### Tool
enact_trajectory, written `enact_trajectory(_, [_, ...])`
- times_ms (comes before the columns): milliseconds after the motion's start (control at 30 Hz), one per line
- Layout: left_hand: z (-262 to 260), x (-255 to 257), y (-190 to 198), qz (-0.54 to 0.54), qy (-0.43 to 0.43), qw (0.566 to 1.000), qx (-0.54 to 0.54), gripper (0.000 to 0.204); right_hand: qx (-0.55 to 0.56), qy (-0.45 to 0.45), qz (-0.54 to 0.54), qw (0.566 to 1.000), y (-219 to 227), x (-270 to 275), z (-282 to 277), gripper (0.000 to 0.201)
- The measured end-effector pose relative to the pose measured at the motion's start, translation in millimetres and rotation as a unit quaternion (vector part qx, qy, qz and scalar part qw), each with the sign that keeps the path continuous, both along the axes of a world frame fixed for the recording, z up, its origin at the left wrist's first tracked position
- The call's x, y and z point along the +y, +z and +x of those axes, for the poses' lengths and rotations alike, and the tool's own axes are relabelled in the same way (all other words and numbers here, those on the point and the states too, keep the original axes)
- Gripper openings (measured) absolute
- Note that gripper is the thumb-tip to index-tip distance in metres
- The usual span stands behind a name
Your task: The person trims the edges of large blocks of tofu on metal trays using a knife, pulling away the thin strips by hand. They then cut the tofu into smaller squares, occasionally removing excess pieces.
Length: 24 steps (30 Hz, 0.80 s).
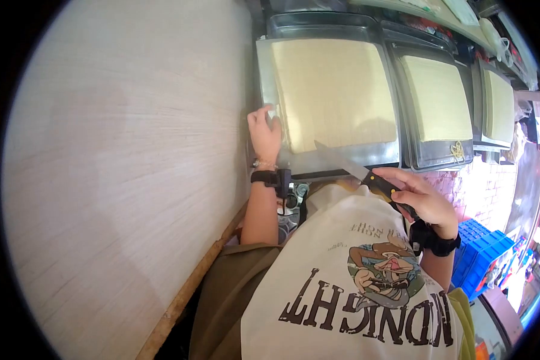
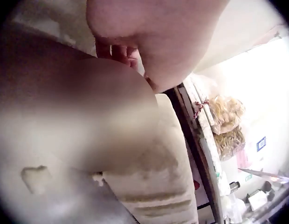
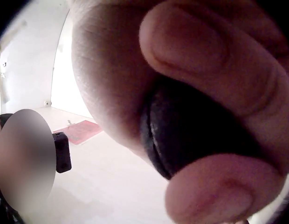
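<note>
A pale yellow, flat square slab (image 1: 336,90) lies on a metal tray (image 1: 270,72). At the tray's left edge is my left hand (image 1: 265,135), its fingers bent beside a small whitish piece; whether they grip it is unclear. In the left wrist view the left hand (image 2: 158,37) hides most of its own fingers. My right hand (image 1: 423,198) holds a knife (image 1: 348,165) by its black handle, the blade's tip at the slab's near edge. In the right wrist view the right hand's fingers (image 3: 205,42) curl round the dark handle (image 3: 196,130).
A wide pale board (image 1: 126,150) fills the left side. To the right are a second tray with a slab (image 1: 438,99) and some thin scraps (image 1: 457,151), then a third slab (image 1: 498,108). Blue crates (image 1: 480,255) stand at the lower right.
</note>
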<state>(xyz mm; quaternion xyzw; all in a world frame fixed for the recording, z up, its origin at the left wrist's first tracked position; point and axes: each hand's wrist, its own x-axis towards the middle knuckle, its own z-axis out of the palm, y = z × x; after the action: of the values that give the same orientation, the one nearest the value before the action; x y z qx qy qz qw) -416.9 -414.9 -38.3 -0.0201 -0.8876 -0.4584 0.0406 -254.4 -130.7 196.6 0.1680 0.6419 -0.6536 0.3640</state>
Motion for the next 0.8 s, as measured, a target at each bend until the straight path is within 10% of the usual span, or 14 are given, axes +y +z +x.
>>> enact_trajectory(800, [51.6, -22.0, 21.3, -0.092, -0.151, 0.984, 0.009, 0.043, 0.005, 0.008, 0.001, 1.0, -5.8, 4.5, 5.2, 0.052])
